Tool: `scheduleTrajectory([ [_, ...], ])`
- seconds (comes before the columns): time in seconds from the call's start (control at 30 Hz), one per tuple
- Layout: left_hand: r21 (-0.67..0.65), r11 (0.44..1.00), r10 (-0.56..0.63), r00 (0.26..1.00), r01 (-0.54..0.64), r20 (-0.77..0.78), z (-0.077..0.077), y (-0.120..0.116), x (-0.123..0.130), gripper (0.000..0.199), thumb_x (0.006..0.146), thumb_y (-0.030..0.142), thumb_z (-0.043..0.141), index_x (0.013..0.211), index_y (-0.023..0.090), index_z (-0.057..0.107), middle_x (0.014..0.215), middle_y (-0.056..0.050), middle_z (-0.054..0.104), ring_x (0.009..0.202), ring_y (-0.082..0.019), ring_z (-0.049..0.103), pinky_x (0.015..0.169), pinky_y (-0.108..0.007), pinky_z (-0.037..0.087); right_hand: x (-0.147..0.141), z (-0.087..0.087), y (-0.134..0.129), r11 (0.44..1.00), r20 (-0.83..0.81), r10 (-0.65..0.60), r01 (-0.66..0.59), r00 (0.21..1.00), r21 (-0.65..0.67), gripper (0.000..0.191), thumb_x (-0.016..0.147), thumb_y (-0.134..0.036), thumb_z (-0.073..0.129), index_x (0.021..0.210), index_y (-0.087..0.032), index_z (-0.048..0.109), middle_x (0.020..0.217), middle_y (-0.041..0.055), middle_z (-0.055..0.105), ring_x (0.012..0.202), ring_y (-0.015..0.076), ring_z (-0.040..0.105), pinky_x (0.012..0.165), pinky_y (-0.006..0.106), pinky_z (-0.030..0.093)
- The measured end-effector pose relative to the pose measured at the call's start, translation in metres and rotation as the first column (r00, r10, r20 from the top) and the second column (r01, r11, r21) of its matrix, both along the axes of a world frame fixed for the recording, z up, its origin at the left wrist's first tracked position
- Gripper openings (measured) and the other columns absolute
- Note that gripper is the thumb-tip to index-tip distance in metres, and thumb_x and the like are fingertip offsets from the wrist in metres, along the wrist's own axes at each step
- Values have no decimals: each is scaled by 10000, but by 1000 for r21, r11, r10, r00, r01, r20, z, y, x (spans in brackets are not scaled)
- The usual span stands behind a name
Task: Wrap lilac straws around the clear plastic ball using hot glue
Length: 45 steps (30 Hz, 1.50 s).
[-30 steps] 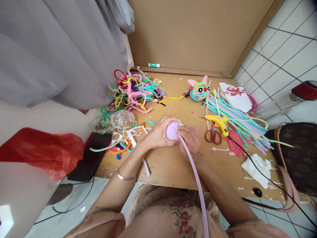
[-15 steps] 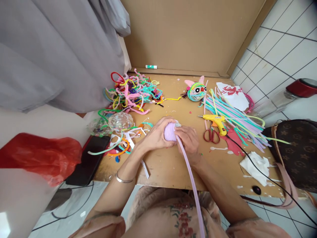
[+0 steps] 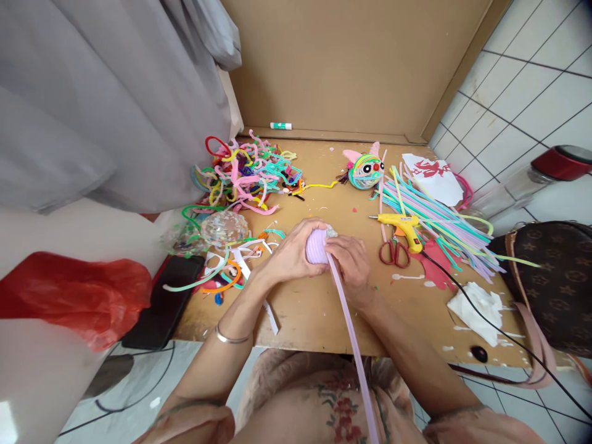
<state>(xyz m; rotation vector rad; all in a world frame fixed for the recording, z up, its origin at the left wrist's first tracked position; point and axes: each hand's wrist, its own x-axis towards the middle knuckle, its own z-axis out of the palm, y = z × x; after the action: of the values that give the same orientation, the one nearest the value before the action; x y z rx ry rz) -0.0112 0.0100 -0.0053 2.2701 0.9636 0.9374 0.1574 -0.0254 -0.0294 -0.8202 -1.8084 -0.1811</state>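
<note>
A small ball wrapped in lilac strips [image 3: 316, 248] is held above the table, a greyish clear part showing at its upper right. My left hand [image 3: 296, 250] curls round its left side, thumb below and fingers above. At its right edge, my right hand [image 3: 349, 262] has its fingers closed on a lilac strip [image 3: 349, 324], which hangs down over my lap. A decorated ball with pink ears and eyes [image 3: 366, 170] sits farther back. The yellow glue gun [image 3: 401, 226] and red-handled scissors [image 3: 394, 253] lie to the right.
Tangled coloured pipe cleaners [image 3: 252, 172] and a clear ball [image 3: 224, 228] are on the left. Long straight strips [image 3: 439, 222] lie at right, near a brown bag [image 3: 550, 277]. A black phone [image 3: 161, 302] and red plastic bag [image 3: 78, 296] are at far left; a black cable [image 3: 481, 316] crosses the right.
The hanging part of the lilac strip has shifted slightly left. Both hands keep nearly the same hold on the ball and strip.
</note>
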Motion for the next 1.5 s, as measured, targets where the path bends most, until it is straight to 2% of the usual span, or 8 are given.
scheduleTrajectory([
  [0.2, 32, 999, -27, 1000, 27, -12, -1, 0, -2, 670, 638, 236, 747, 1225, 212, 425, 1272, -125, 535, 1225, -278, 527, 1047, -445, 449, -1, 10, -5, 999, 31, 8, -6, 999, -46, 234, 858, -81, 526, 1045, -196, 606, 1006, 99, 684, 957, 214, 636, 816, 384, 492],
  [0.37, 40, 998, -43, 999, 44, -22, 4, -2, 0, 652, 657, 291, 780, 1207, 208, 440, 1288, -137, 531, 1237, -276, 520, 1053, -453, 450, 2, 12, -3, 939, -99, -75, 37, 992, -342, 244, 931, -211, 469, 1128, -190, 611, 1132, 117, 599, 1097, 216, 565, 948, 421, 471],
  [0.47, 41, 998, -51, 998, 52, -29, 7, -3, 0, 635, 668, 299, 784, 1205, 206, 459, 1321, -153, 517, 1264, -285, 506, 1063, -473, 441, 5, 8, 2, 885, -181, -70, -22, 981, -466, 273, 952, -280, 448, 1141, -202, 628, 1173, 109, 561, 1154, 208, 547, 999, 412, 463],
  [0.63, 31, 998, -49, 998, 50, -31, 7, -5, 0, 628, 670, 291, 795, 1208, 210, 481, 1356, -162, 500, 1303, -293, 484, 1084, -484, 423, 9, 2, 9, 844, -309, -15, -154, 951, -513, 257, 941, -328, 492, 1091, -211, 664, 1175, 100, 566, 1166, 203, 553, 994, 387, 477],
  [0.87, 21, 997, -73, 997, 73, -3, 4, -3, 1, 674, 651, 281, 815, 1226, 205, 472, 1340, -154, 504, 1303, -282, 481, 1095, -469, 410, 11, 7, 10, 742, -461, -7, -304, 888, -597, 263, 923, -390, 518, 1033, -243, 705, 1136, 74, 577, 1146, 205, 555, 986, 390, 468],
  [1.03, 10, 998, -66, 998, 67, -17, 6, -4, 1, 692, 638, 284, 820, 1227, 202, 467, 1345, -147, 501, 1294, -287, 482, 1093, -470, 410, 10, 8, 10, 749, -491, -18, -314, 871, -584, 258, 911, -400, 532, 992, -256, 730, 1131, 68, 580, 1132, 214, 555, 996, 411, 452],
  [1.27, 6, 999, -45, 998, 45, -34, 7, -5, 2, 696, 636, 281, 818, 1221, 208, 448, 1349, -145, 496, 1287, -292, 482, 1088, -482, 408, 7, 3, 10, 811, -425, -26, -229, 905, -539, 268, 913, -417, 523, 1016, -268, 721, 1124, 71, 591, 1137, 223, 552, 999, 437, 452],
  [1.5, -2, 998, -59, 998, 59, -10, 6, -4, 2, 698, 643, 289, 814, 1230, 211, 445, 1333, -142, 504, 1266, -285, 497, 1080, -473, 414, 7, 3, 8, 810, -431, -39, -224, 902, -542, 282, 924, -390, 510, 1096, -274, 701, 1136, 68, 599, 1143, 214, 555, 996, 419, 462],
])
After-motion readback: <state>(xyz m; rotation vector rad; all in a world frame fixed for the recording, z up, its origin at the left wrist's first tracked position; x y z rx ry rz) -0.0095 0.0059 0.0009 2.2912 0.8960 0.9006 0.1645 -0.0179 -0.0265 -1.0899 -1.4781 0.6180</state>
